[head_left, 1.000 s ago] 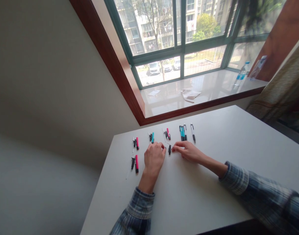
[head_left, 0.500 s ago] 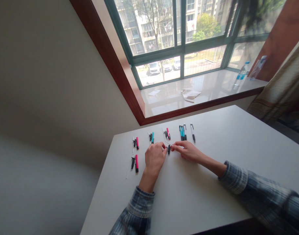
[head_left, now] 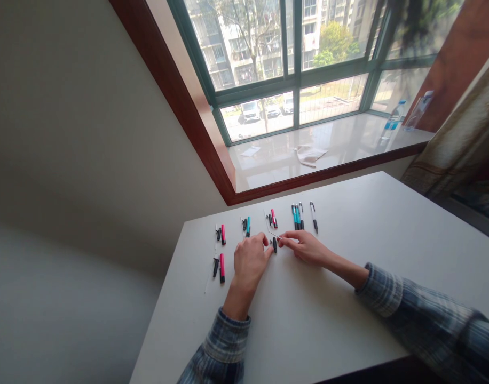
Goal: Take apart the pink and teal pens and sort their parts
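Daylight came through a window (head_left: 252, 48) across the top of the frame, and a white surface (head_left: 328, 320) spread below it to the bottom edge. Seen from the head, two hands faced each other near the centre of the frame. On the right, the right hand (head_left: 308, 248) had its grip pinching a thin pale rod (head_left: 274, 235) between thumb and forefinger. Just left of it, the left hand (head_left: 250, 261) had thumb and forefinger curled towards each other; whether that grip pinched anything, I could not tell. A black pen piece (head_left: 275, 245) sat between the two hands.

Handling so slim a rod well seemed to call for a light, steady pinch near the end already held, with the left fingers steadying the small parts low over the surface so that nothing rolled.

The rod slanted, its long axis running from the right fingertips towards the upper left of the frame; which end was the writing tip was too small to make out. The black piece's long axis ran nearly up and down the frame. Beyond, a pink barrel (head_left: 274, 218) and a row of teal pens (head_left: 296, 217) lay likewise roughly lengthwise.
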